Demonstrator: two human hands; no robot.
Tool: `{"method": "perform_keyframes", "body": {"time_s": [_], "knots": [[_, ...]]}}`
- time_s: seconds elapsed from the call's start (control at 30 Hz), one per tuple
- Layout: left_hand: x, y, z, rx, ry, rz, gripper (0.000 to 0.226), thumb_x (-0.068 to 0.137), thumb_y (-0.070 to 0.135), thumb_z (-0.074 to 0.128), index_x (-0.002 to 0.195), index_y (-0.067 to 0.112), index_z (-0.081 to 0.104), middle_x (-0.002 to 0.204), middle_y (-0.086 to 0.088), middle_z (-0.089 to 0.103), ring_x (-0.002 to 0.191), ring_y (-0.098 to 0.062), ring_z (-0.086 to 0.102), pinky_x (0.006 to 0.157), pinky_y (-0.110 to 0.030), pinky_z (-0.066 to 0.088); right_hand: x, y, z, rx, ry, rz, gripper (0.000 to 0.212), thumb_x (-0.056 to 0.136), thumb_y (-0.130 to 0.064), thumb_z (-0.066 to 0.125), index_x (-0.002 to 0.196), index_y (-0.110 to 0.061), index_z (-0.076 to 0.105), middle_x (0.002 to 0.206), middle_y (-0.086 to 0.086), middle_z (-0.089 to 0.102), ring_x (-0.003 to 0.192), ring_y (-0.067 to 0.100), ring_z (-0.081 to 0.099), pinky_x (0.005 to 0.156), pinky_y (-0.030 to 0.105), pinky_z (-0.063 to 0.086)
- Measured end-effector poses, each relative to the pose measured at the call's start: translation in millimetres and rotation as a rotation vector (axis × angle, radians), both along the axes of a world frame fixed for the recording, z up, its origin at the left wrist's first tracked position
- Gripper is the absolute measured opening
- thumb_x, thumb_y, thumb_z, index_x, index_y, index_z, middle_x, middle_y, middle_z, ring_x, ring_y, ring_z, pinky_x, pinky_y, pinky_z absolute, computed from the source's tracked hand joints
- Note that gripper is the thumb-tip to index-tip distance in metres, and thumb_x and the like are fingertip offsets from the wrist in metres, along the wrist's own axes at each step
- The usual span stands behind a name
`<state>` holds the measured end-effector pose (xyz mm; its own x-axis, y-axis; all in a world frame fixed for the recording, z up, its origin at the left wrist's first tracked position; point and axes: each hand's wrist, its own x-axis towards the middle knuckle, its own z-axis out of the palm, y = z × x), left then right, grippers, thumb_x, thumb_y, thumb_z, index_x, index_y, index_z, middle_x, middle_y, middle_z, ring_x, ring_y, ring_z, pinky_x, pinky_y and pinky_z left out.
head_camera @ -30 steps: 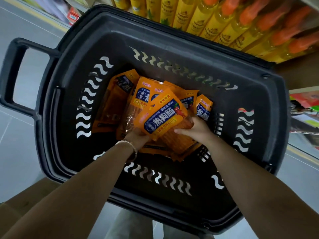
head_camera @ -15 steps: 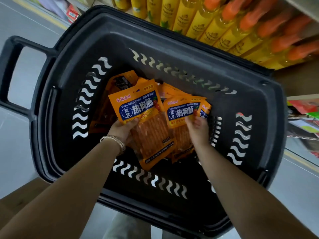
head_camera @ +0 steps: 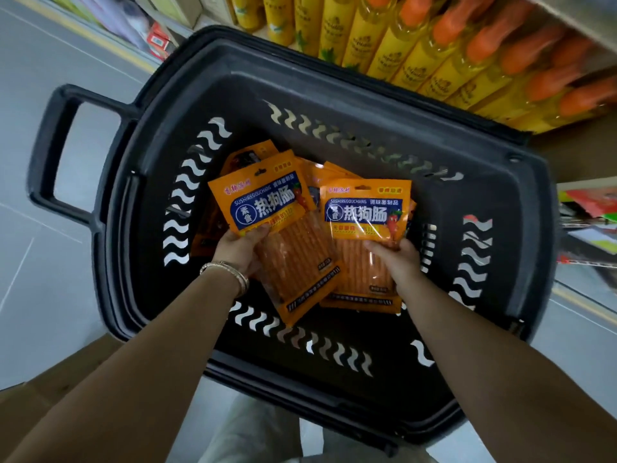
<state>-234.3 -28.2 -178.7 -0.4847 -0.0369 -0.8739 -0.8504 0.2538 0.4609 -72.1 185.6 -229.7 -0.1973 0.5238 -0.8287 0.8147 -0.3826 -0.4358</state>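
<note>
Two orange packets fill my head view, both held over the inside of the black basket. My left hand grips the left packet at its left edge, thumb on the front. My right hand pinches the right packet near its right edge. The fingers behind each packet are hidden from me. The two packets overlap slightly, and the left one tilts with its bottom corner toward the near wall.

More orange packets lie lower in the basket, mostly covered by the two I hold, so I cannot count them. A bracelet sits on my left wrist. The basket handle sticks out to the left over the grey floor. Yellow bottles with orange caps line a shelf past the far rim, blurred and cut off at the top edge. A brown box at near left is half behind my forearm.

Half a second ago the packets sat deeper and closer together. Now both are raised, and the right one faces me squarely, its label readable.
</note>
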Motion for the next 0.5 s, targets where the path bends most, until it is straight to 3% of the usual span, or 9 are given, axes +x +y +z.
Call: {"method": "perform_keyframes", "body": {"time_s": [0.07,0.13,0.23,0.27,0.33,0.37,0.43,0.5], "knots": [[-0.1,1.5,22.8,0.019,0.027,0.005,0.015,0.079,0.024,0.073,0.085,0.025,0.059,0.075,0.004,0.069,0.057,-0.012,0.069,0.048,-0.024,0.053,-2.3,-4.0,24.6,-0.038,0.062,0.001,0.051,0.066,-0.031,0.084,0.11,-0.021,0.061,0.105,0.0,0.069,0.097,0.022,0.065,0.089,0.041,0.049],[-0.9,4.3,48.9,0.033,0.053,-0.023,0.019,0.078,0.034,0.073,0.082,0.026,0.057,0.071,0.006,0.068,0.056,-0.012,0.069,0.045,-0.023,0.051,-2.9,-8.0,53.7,-0.011,0.12,0.076,0.048,0.072,-0.028,0.081,0.115,-0.022,0.06,0.11,0.0,0.067,0.102,0.022,0.063,0.094,0.045,0.046],[-3.7,11.7,93.7,0.032,0.087,-0.134,0.029,0.079,0.053,0.065,0.083,0.027,0.052,0.08,0.008,0.062,0.074,-0.017,0.064,0.062,-0.031,0.052,4.5,-15.2,104.3,0.082,0.183,0.208,0.021,0.086,-0.041,0.065,0.103,-0.028,0.064,0.101,-0.004,0.068,0.1,0.019,0.063,0.089,0.037,0.048],[-4.1,14.6,107.7,0.026,0.116,-0.184,0.032,0.081,0.056,0.06,0.084,0.026,0.051,0.084,0.006,0.059,0.078,-0.017,0.061,0.07,-0.034,0.051,7.3,-17.7,122.6,0.125,0.188,0.221,0.021,0.089,-0.048,0.057,0.095,-0.029,0.065,0.093,-0.004,0.068,0.094,0.018,0.064,0.083,0.034,0.048],[-2.9,20.3,136.5,-0.02,0.231,-0.343,0.035,0.085,0.057,0.052,0.086,0.022,0.051,0.09,0.001,0.057,0.083,-0.019,0.058,0.082,-0.034,0.048,14.7,-21.9,155.1,0.241,0.178,0.204,0.042,0.09,-0.058,0.045,0.078,-0.021,0.061,0.074,0.0,0.063,0.077,0.018,0.061,0.073,0.033,0.045],[-0.5,22.7,152.9,-0.048,0.314,-0.44,0.035,0.088,0.056,0.049,0.085,0.021,0.052,0.088,0.0,0.058,0.083,-0.02,0.056,0.081,-0.028,0.044,20.2,-24.0,170.7,0.307,0.174,0.185,0.047,0.091,-0.059,0.041,0.072,-0.019,0.057,0.067,0.0,0.057,0.071,0.018,0.058,0.071,0.033,0.042],[7.0,26.3,185.1,-0.062,0.478,-0.617,0.036,0.093,0.049,0.044,0.078,0.019,0.055,0.076,0.003,0.058,0.077,-0.018,0.054,0.071,-0.022,0.034,35.7,-27.5,197.1,0.428,0.209,0.154,0.045,0.095,-0.054,0.036,0.082,-0.019,0.062,0.075,0.0,0.061,0.08,0.022,0.058,0.076,0.033,0.04],[18.4,30.6,215.2,-0.022,0.631,-0.74,0.032,0.096,0.044,0.042,0.087,0.018,0.059,0.073,0.001,0.058,0.074,-0.019,0.054,0.068,-0.022,0.031,54.8,-29.3,221.6,0.552,0.309,0.117,0.04,0.099,-0.043,0.036,0.11,-0.015,0.062,0.096,0.002,0.064,0.095,0.022,0.058,0.085,0.033,0.042]]}}
